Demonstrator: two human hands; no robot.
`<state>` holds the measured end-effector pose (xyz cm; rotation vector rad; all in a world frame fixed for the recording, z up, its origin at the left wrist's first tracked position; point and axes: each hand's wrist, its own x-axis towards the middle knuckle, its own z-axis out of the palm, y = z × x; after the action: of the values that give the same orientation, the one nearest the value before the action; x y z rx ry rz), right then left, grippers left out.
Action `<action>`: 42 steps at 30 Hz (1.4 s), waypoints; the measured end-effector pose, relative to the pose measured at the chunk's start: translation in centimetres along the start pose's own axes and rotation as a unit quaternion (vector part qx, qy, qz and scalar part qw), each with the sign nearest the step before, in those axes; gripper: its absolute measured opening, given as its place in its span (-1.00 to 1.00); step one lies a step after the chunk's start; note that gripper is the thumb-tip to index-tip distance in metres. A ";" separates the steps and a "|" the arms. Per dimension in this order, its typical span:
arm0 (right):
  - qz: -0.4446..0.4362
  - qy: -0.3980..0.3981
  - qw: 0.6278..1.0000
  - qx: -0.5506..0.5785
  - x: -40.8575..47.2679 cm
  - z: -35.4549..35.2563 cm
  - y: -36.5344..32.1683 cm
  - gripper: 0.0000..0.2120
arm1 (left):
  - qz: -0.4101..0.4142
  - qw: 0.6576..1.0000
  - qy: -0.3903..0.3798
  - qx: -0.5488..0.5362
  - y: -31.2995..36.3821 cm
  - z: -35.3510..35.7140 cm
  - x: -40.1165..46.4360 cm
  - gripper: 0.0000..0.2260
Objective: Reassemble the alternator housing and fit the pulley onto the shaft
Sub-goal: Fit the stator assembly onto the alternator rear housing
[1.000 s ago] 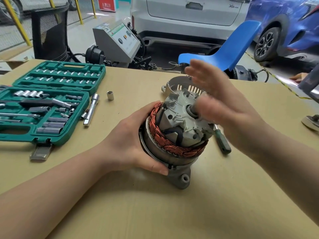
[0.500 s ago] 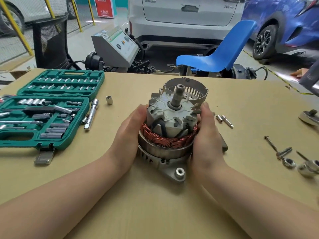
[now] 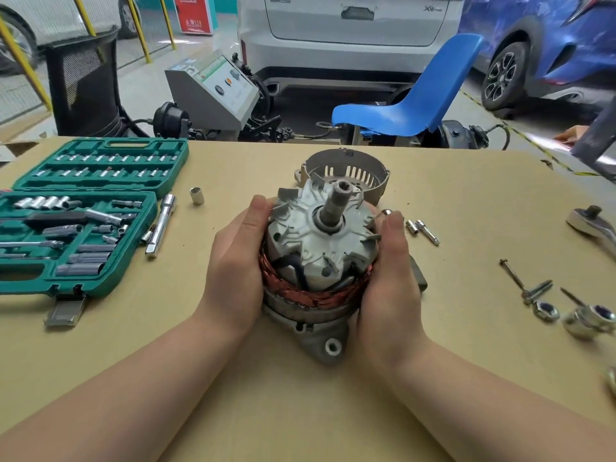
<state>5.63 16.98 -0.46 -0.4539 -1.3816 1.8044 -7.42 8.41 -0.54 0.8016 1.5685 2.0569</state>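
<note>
Grey cast-metal alternator body with copper-red stator windings stands upright at middle of tan board worktop, steel shaft pointing up, bare. Left hand cups its left side, right hand its right side, fingers wrapped round windings. Grey slotted housing cover lies just behind, apart from body. Green plastic socket-set case open at far left. Long bolts and nuts lie at right.
</note>
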 end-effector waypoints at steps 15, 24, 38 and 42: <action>-0.121 -0.049 0.989 -0.072 -1.5 -0.3 -1.2 -0.48 | 0.059 0.995 -0.039 -0.064 -0.7 -0.6 -1.0 -0.44; -0.165 0.052 0.984 -0.043 -0.9 -1.2 -2.0 -0.45 | 0.038 0.995 -0.076 -0.047 0.1 0.6 -0.2 -0.44; -0.164 0.037 0.986 -0.012 -2.4 -1.5 -2.8 -0.54 | -0.004 0.990 -0.130 -0.048 0.4 0.5 -0.4 -0.54; -0.175 0.046 0.983 -0.014 -2.2 -1.5 -2.5 -0.56 | -0.065 0.988 -0.113 -0.078 0.6 1.0 -0.4 -0.55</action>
<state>8.90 16.47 0.94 -0.2832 -1.3309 1.4634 -6.47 8.70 0.13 0.8197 1.2855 1.8945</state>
